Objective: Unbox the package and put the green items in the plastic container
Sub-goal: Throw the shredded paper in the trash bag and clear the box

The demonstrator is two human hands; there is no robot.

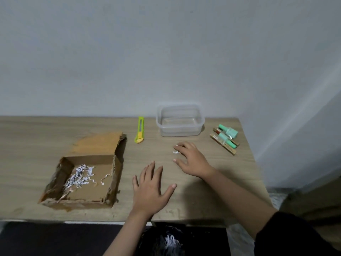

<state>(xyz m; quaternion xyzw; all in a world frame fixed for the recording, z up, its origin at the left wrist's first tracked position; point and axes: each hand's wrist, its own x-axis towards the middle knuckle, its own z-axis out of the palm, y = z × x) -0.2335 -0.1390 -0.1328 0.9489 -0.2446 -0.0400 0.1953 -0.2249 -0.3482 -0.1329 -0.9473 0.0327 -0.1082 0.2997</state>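
An open cardboard box [103,199] lies on the left of the wooden table [27,137], holding only shredded white paper [79,175]. An empty clear plastic container [180,120] stands at the back, right of centre. Right of it lie two green-capped bottles [227,133] together with brown stick-like packs [222,145]. My left hand [151,189] rests flat on the table with fingers spread, just right of the box. My right hand [191,157] lies in front of the container, fingers touching a small scrap of white paper [175,152].
A green and yellow utility knife [139,132] lies between the box and the container. The table's right edge runs just beyond the bottles. Shredded paper [170,241] lies on dark fabric below the front edge.
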